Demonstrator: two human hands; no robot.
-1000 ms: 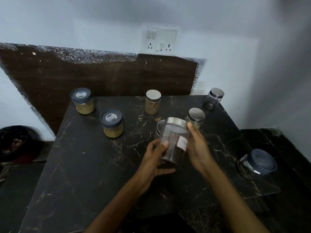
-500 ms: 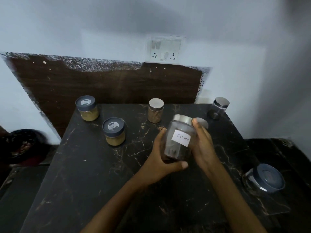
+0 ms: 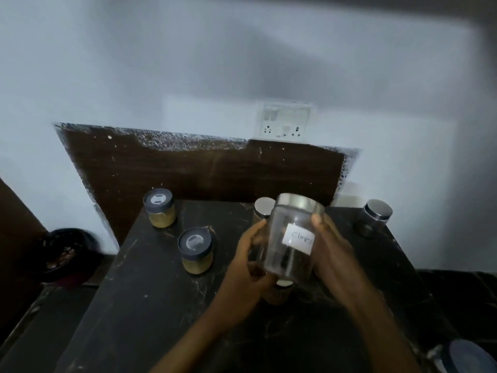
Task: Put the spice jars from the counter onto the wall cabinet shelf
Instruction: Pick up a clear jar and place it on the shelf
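A clear glass jar (image 3: 289,238) with a steel lid and a white handwritten label is held above the black marble counter (image 3: 150,300), tilted slightly. My left hand (image 3: 247,267) grips its left side and base; my right hand (image 3: 332,251) grips its right side, thumb near the lid. Two grey-lidded jars of yellow spice stand on the counter, one at the back left (image 3: 159,208), one nearer (image 3: 195,251). A steel-lidded jar (image 3: 264,208) peeks out behind the held jar. Another steel-lidded jar (image 3: 374,218) stands at the back right. The cabinet shelf is not in view.
A small jar (image 3: 281,292) is partly hidden under the held jar. A grey-lidded container (image 3: 466,358) lies at the lower right edge. A dark bowl (image 3: 63,255) sits left of the counter. A socket plate (image 3: 285,120) is on the wall above a brown backboard (image 3: 204,168).
Both hands have lifted the labelled jar higher above the counter. The camera has tilted upward, so more wall shows and the counter sits lower in view.
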